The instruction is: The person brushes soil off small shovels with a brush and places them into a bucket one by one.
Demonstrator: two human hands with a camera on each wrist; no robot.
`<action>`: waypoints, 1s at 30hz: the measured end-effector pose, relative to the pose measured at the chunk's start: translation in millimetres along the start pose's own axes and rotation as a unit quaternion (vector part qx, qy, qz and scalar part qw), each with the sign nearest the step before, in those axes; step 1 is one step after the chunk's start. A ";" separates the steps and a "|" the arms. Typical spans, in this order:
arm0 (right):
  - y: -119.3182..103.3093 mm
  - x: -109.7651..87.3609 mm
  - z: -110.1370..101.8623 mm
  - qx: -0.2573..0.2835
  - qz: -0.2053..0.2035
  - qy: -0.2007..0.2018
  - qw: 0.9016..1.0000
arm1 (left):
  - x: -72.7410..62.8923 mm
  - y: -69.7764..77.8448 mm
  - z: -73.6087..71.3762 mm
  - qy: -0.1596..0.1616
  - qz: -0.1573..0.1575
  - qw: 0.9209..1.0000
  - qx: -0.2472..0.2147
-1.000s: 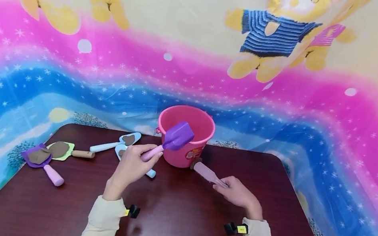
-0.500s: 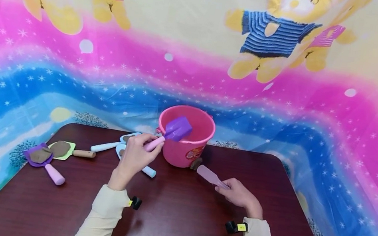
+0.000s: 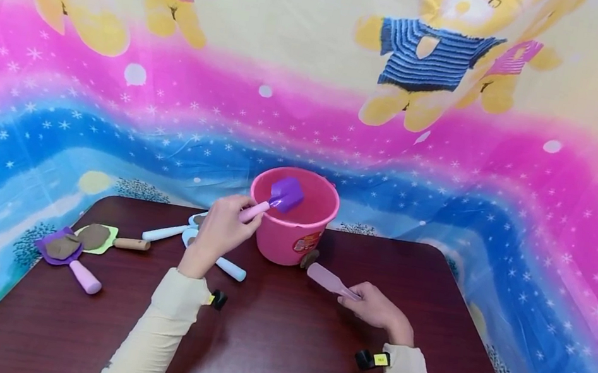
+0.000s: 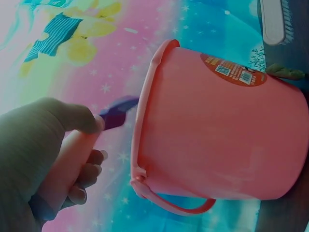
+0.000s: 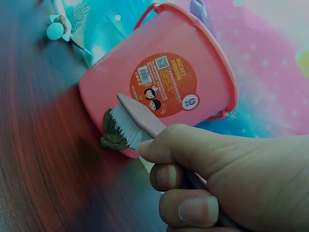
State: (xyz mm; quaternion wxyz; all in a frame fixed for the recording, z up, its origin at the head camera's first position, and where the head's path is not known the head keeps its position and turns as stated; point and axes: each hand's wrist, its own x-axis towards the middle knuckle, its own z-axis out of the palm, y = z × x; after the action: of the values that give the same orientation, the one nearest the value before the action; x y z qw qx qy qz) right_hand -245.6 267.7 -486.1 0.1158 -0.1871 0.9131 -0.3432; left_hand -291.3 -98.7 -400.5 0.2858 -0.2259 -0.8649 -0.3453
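My left hand (image 3: 224, 227) grips the pink handle of a toy shovel with a purple blade (image 3: 288, 194). That blade reaches over the near rim into the mouth of a pink bucket (image 3: 285, 242). In the left wrist view the fingers curl round the shovel's handle beside the bucket's rim. My right hand (image 3: 374, 305) holds a pale pink brush (image 3: 327, 278) by its handle. The right wrist view shows its white bristles (image 5: 126, 128) right at a brown clay-like lump (image 5: 112, 133) by the bucket's base.
On the left lie a purple shovel (image 3: 61, 245) and a green one (image 3: 96, 238), both bearing brown lumps. Two light-blue shovels (image 3: 169, 232) lie behind my left hand, partly hidden. A printed cloth (image 3: 218, 105) hangs behind the dark table (image 3: 287, 350).
My left hand has moved forward and up, carrying the purple shovel's blade into the bucket's mouth. The right hand has drawn the brush slightly back from the brown lump.
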 end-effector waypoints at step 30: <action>-16.8 -3.1 -1.7 0.001 -0.009 -0.002 1.000 | 69.6 -15.2 30.8 -0.121 -0.033 0.990 0.066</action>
State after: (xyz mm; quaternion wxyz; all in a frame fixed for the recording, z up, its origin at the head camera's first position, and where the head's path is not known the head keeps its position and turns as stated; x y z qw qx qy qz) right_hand -239.0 258.3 -473.3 0.1151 -0.1961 0.9108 -0.3446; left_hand -361.8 -72.9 -380.8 0.1821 -0.2178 -0.9210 -0.2667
